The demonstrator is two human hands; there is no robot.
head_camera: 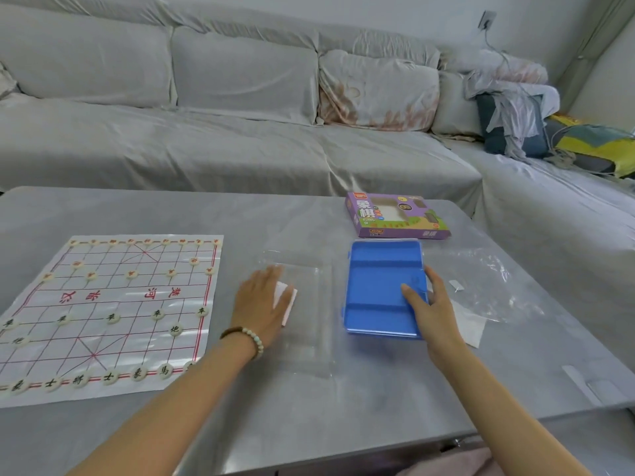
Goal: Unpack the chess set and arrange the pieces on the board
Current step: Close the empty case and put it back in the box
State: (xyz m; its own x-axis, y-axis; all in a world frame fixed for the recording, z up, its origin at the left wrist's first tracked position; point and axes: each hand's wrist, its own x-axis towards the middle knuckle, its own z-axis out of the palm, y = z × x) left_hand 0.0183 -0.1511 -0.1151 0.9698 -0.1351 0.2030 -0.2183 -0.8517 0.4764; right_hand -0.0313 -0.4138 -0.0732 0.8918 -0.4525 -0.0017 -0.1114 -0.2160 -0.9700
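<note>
Seen from the head camera, the left hand (263, 300) lies flat with straight fingers, pressing a white slip (288, 304) onto the clear lid (309, 338). The right hand (426, 304) is loosely spread and touches the right rim of the blue tray (381, 276). The board (103, 293), with pieces (112, 317) on it, lies at the left of the worktop (309, 424), which is bare towards the near edge

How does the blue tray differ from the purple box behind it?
The blue tray is plain, open on top and split into compartments that look empty; the purple box is printed with characters and pictures and has a window. The tray lies nearer the person, with the right hand touching its right edge; nothing touches the box. Both are flat rectangles lying on the grey table.
</note>
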